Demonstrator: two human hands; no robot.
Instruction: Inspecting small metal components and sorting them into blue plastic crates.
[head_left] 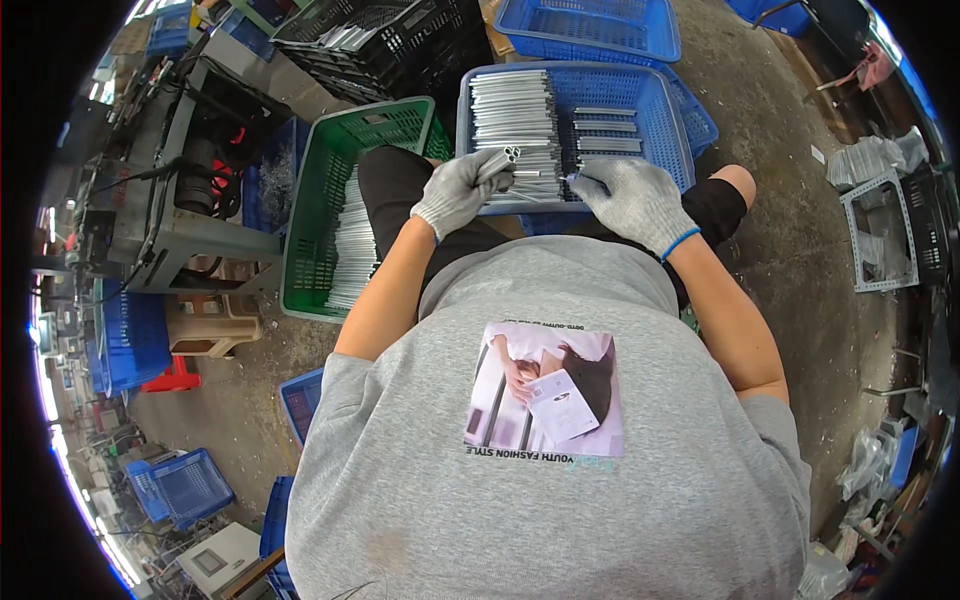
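Note:
My left hand (460,190), in a grey knit glove, is closed around several short metal tubes (505,158), their open ends pointing up and to the right. To its right, my right hand (635,200), gloved the same way with a blue cuff edge, has thumb and fingertips pinched together. A small bluish thing shows at those fingertips, too small to name. Both hands are above the near side of a blue plastic crate (650,95). In it, a large stack of metal tubes (512,105) lies at the left, and shorter rows of tubes (606,128) lie at the right.
A green crate (310,225) with more metal tubes stands by my left leg. Beyond are a black crate (440,45) and another blue crate (590,30). A machine (170,190) stands at the left, near a beige stool (215,322). A metal frame (880,235) is at the right.

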